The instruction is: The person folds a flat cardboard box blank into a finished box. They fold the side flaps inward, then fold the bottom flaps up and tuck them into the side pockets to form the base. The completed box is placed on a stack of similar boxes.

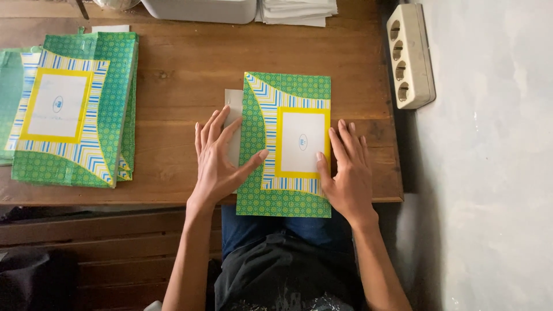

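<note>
A flat green patterned paper bag (286,144) with a yellow-framed white panel lies on the wooden desk (184,75), at the near edge; its bottom end hangs a little past that edge toward the person's lap. Its long axis runs away from the person, near to far. A strip of grey card (233,124) shows from under its left side. The left hand (218,158) lies flat with fingers spread, partly on the card and partly on the bag's left border, thumb reaching onto the green print. The right hand (345,167) lies flat and open on the bag's right edge, thumb touching the yellow frame; neither hand grips anything. Just right of this hand the desk ends, with a pale wall (489,173) close by, so there is little room on that side. Bare wood lies open to the left and beyond the bag. Well apart at the left sits a stack of similar bags (72,124). A beige power strip (410,55) is at the far right corner, and a white tray (201,10) and folded papers (296,11) line the far edge
</note>
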